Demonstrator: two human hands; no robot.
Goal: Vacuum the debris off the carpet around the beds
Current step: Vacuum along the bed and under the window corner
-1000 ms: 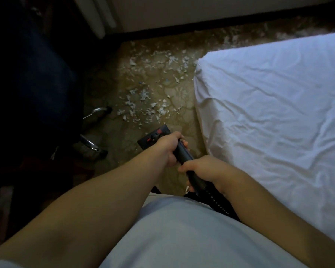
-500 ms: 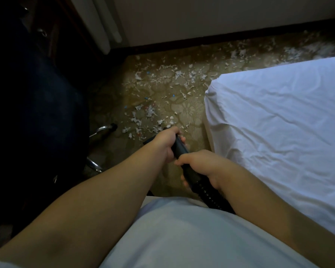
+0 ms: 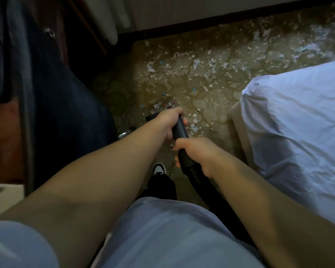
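Both hands hold the black vacuum wand [image 3: 180, 128]. The left hand [image 3: 169, 122] is in front, its fingers closed around the upper part of the wand, and the right hand [image 3: 196, 153] is just behind it, fingers wrapped tight where the wand meets the ribbed hose [image 3: 199, 178]. The vacuum head is almost hidden under the left fingers; only a dark corner shows. The debris [image 3: 193, 64], white paper scraps with some small blue bits, lies on the patterned carpet [image 3: 207, 105] beyond the left fingertips and just to their right. The bed [image 3: 298, 128] with a white sheet stands to the right of the right hand.
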